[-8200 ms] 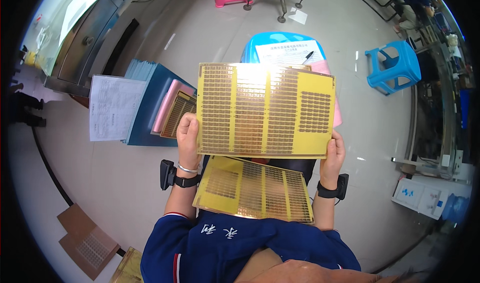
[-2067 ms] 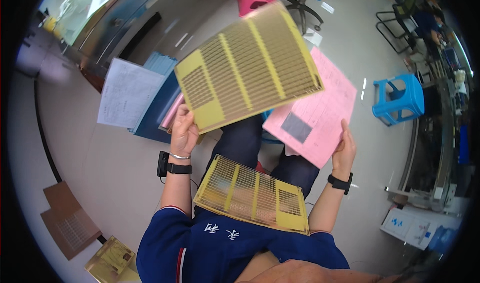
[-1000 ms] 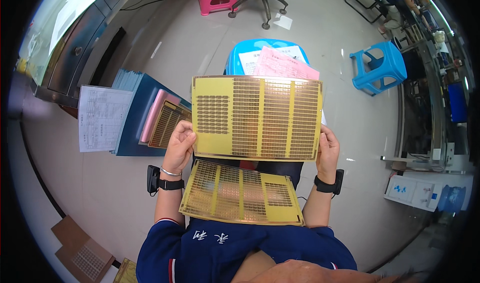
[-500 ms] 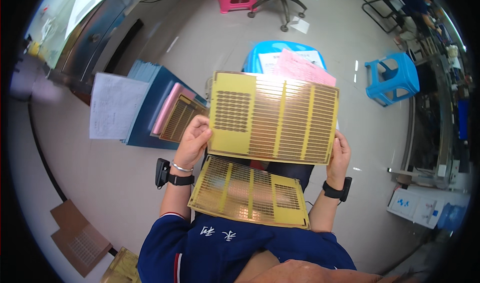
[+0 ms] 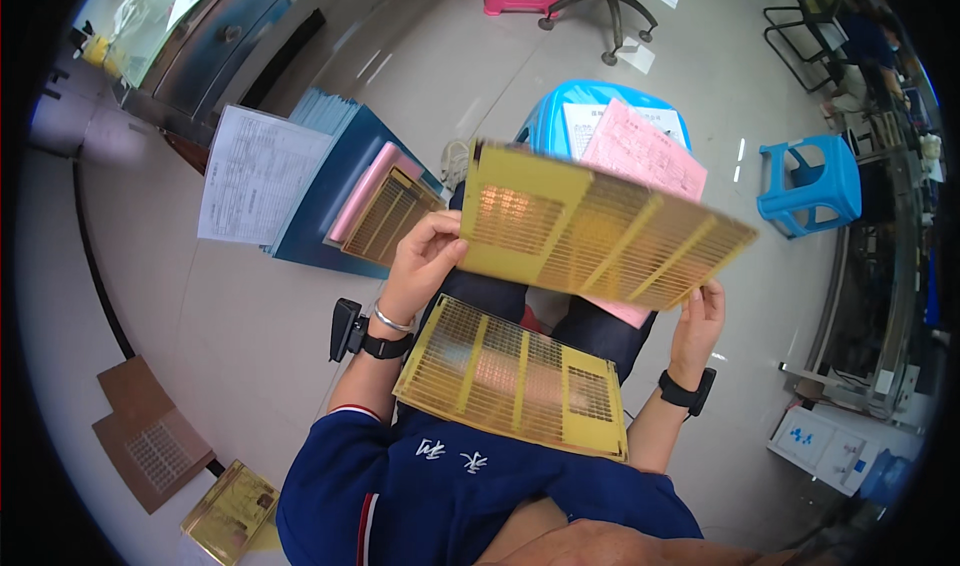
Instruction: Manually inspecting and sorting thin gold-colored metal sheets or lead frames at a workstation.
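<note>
A thin yellow perforated panel [image 5: 600, 231] is held up in front of me, tilted with its right end lower and blurred. My left hand [image 5: 425, 263] grips its lower left edge. My right hand [image 5: 700, 316] touches its lower right edge from below, fingers spread. A second yellow perforated panel [image 5: 515, 376] lies flat on my lap beneath the raised one. Both wrists carry black bands.
A blue stool [image 5: 560, 126] ahead holds pink sheets [image 5: 645, 156] and a white paper. To my left lie blue folders [image 5: 325, 196], a printed sheet [image 5: 255, 176], a pink sheet and another yellow panel [image 5: 390, 216]. A second blue stool [image 5: 810, 186] stands right. Brown boards [image 5: 145, 436] lie lower left.
The raised panel has swung from nearly level to tilted, its right end dropping. My right hand has loosened to an open touch under the edge.
</note>
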The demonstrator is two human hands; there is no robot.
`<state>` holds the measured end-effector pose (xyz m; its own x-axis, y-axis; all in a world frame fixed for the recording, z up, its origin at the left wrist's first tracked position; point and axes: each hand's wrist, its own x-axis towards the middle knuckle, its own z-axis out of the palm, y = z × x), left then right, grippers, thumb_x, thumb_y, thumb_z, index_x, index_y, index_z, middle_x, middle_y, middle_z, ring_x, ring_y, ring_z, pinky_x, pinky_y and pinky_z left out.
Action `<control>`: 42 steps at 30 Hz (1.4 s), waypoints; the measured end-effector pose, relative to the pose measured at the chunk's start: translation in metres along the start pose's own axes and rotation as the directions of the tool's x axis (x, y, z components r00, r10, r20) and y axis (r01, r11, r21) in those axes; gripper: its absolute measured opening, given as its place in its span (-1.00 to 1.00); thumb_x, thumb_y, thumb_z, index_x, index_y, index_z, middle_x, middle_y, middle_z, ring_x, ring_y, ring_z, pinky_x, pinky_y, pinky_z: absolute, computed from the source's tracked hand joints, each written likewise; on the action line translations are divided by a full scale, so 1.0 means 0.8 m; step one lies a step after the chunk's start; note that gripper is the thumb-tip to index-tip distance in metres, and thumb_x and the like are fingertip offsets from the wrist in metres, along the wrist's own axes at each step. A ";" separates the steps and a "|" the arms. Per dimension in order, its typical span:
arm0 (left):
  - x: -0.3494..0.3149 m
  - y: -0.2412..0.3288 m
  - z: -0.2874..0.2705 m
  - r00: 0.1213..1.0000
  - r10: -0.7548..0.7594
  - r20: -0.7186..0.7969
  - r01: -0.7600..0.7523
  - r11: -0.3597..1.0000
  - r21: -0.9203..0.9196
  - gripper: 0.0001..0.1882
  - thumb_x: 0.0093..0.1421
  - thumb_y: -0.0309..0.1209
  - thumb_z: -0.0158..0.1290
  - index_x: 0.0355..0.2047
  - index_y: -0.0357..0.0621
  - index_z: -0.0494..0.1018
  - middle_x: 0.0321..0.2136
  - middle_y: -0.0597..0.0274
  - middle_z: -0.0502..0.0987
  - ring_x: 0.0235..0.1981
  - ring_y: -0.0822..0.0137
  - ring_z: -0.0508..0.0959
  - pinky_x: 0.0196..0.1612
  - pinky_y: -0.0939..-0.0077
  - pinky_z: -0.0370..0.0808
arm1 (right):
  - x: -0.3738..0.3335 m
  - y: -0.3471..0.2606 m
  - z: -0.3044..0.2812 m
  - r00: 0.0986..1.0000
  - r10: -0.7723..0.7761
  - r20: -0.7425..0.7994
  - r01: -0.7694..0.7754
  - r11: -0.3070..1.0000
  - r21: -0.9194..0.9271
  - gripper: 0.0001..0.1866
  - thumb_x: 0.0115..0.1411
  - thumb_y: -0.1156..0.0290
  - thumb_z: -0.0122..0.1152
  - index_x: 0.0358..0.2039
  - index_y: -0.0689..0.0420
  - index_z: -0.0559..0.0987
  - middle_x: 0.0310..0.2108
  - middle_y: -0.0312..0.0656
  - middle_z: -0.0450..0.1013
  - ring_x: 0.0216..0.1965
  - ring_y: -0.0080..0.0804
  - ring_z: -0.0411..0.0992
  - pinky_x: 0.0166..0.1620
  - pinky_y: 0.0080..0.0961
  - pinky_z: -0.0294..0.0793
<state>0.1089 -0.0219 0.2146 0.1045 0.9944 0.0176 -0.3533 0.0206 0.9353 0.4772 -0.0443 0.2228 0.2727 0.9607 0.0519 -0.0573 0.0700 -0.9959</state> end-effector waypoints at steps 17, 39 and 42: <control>0.006 -0.001 0.012 0.995 -0.038 -0.094 0.011 0.962 -0.274 -0.73 0.22 -0.58 -0.10 -0.06 -0.27 0.29 -0.22 0.09 0.51 -0.20 0.45 0.51 -0.17 0.64 0.46 | -0.004 0.005 0.010 0.972 0.233 0.034 -0.234 0.943 0.238 -0.74 0.27 0.48 -0.09 -0.05 0.27 0.37 -0.15 -0.11 0.43 -0.21 -0.47 0.45 -0.19 -0.62 0.50; 0.004 -0.012 -0.002 0.979 -0.105 -0.176 0.065 0.973 -0.220 -0.75 0.27 -0.46 -0.14 -0.06 -0.27 0.31 -0.23 0.19 0.48 -0.25 0.53 0.50 -0.22 0.70 0.49 | -0.009 -0.013 0.024 0.980 0.181 0.080 -0.193 0.964 0.183 -0.71 0.28 0.48 -0.11 -0.01 0.28 0.35 -0.23 -0.17 0.46 -0.27 -0.58 0.46 -0.29 -0.70 0.50; 0.005 -0.014 -0.003 0.977 -0.095 -0.193 0.061 0.983 -0.172 -0.75 0.27 -0.46 -0.13 -0.06 -0.28 0.31 -0.21 0.20 0.47 -0.23 0.53 0.49 -0.19 0.70 0.48 | -0.010 -0.009 0.021 0.979 0.178 0.104 -0.196 0.959 0.204 -0.71 0.27 0.48 -0.10 -0.01 0.28 0.35 -0.22 -0.17 0.46 -0.27 -0.57 0.45 -0.27 -0.68 0.50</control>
<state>0.1109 -0.0183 0.2034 -0.0437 0.9893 -0.1393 -0.5006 0.0990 0.8600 0.4592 -0.0481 0.2305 0.1573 0.9804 -0.1184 -0.3042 -0.0659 -0.9503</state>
